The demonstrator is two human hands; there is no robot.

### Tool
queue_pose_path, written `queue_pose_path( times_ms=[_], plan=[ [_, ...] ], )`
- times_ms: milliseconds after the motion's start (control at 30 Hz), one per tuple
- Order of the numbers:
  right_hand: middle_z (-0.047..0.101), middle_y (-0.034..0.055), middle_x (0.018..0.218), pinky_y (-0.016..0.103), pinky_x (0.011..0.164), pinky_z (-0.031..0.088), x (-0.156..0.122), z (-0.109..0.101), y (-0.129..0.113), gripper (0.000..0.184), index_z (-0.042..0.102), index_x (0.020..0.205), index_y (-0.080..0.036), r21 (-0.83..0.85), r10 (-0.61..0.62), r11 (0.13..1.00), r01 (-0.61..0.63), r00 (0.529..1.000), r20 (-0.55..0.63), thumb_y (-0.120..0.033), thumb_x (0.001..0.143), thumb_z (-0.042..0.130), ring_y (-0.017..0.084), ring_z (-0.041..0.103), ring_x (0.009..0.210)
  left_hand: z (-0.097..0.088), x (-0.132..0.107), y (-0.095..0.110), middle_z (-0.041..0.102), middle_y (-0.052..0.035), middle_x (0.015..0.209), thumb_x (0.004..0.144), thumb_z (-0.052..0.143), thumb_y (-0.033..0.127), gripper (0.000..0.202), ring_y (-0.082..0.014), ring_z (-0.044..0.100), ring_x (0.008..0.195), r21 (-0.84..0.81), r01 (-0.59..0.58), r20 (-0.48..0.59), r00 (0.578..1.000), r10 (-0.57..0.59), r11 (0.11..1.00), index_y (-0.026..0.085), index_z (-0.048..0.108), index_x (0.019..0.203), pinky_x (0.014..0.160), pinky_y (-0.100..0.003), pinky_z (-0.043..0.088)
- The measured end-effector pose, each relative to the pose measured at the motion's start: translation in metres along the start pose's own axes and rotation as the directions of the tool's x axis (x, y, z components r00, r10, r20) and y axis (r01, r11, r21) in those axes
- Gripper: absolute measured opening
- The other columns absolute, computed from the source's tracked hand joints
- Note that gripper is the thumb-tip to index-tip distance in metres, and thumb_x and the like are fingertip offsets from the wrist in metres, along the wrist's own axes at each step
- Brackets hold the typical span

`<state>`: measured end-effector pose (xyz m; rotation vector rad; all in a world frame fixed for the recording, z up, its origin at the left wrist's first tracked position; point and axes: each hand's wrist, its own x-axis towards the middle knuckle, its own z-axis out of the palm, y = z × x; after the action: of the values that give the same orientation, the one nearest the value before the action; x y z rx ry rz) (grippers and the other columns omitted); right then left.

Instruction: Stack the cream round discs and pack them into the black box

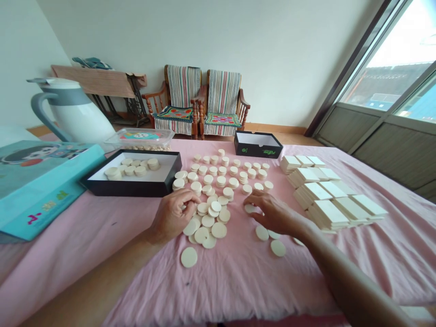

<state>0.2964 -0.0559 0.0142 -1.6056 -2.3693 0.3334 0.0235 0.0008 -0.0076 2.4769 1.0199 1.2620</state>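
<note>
Pale round wooden discs lie on a pink cloth, some in a loose pile (207,221) and others in short stacks (221,181) behind it. At the pile's left edge is my left hand (175,211), fingers curled in; whatever they may hold is hidden. My right hand (272,211) is on the right of the pile, thumb and fingers around a wooden disc (250,208) close to the cloth. A few loose discs (278,248) lie below my right wrist. One single disc (189,257) lies in front of the pile.
A black box (127,188) with stacked discs stands at left, beside a blue box (51,181), a clear plastic container (139,138) and a white jug (81,113). Rectangular wooden pieces (329,213) are stacked at right. Another black box (258,150) is at the back.
</note>
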Motion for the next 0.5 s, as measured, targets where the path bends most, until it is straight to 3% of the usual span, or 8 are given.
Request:
queue_pose_path(
  times_ms=[100, 267, 367, 500],
  plan=[
    [0.059, 0.0065, 0.086, 0.029, 0.068, 0.042, 0.001, 0.009, 0.004, 0.01, 0.062, 0.088, -0.017, -0.034, 0.062, 0.997, -0.065, 0.994, -0.085, -0.018, 0.078, 0.059, 0.017, 0.055, 0.075, 0.0, -0.001, 0.0, 0.068, -0.0004, 0.072, 0.076, 0.047, 0.006, 0.022, -0.0127, 0.063, 0.07, -0.002, -0.002, 0.012, 1.0, 0.002, 1.0, 0.018, 0.064, 0.07, 0.064, -0.022, 0.047],
    [0.061, 0.0064, 0.09, 0.029, 0.071, 0.045, -0.008, -0.004, 0.019, 0.02, 0.062, 0.099, -0.018, 0.065, 0.091, 0.994, -0.085, 0.99, -0.106, -0.023, 0.08, 0.059, 0.017, 0.058, 0.079, 0.001, -0.002, -0.001, 0.067, -0.0002, 0.072, 0.077, 0.047, 0.006, 0.021, -0.0129, 0.063, 0.071, -0.002, -0.005, 0.027, 1.0, 0.005, 1.0, 0.018, 0.064, 0.07, 0.064, -0.022, 0.046],
    [0.063, 0.0042, 0.088, 0.029, 0.069, 0.046, -0.023, -0.02, 0.03, 0.015, 0.062, 0.093, -0.02, 0.105, 0.155, 0.983, -0.15, 0.987, -0.048, -0.02, 0.078, 0.059, 0.016, 0.059, 0.077, 0.002, -0.002, -0.001, 0.067, -0.0003, 0.072, 0.077, 0.047, 0.006, 0.022, -0.013, 0.063, 0.07, 0.001, -0.003, 0.036, 0.999, 0.003, 1.0, 0.018, 0.064, 0.07, 0.064, -0.022, 0.046],
    [0.063, 0.0031, 0.092, 0.029, 0.071, 0.046, -0.037, -0.028, 0.035, 0.019, 0.062, 0.094, -0.022, 0.077, 0.132, 0.988, -0.137, 0.989, 0.064, -0.016, 0.076, 0.059, 0.016, 0.059, 0.079, 0.002, -0.002, -0.001, 0.067, -0.0004, 0.071, 0.076, 0.047, 0.006, 0.021, -0.013, 0.062, 0.068, 0.001, -0.004, 0.04, 0.999, 0.004, 1.0, 0.018, 0.063, 0.07, 0.063, -0.022, 0.046]
  ],
)
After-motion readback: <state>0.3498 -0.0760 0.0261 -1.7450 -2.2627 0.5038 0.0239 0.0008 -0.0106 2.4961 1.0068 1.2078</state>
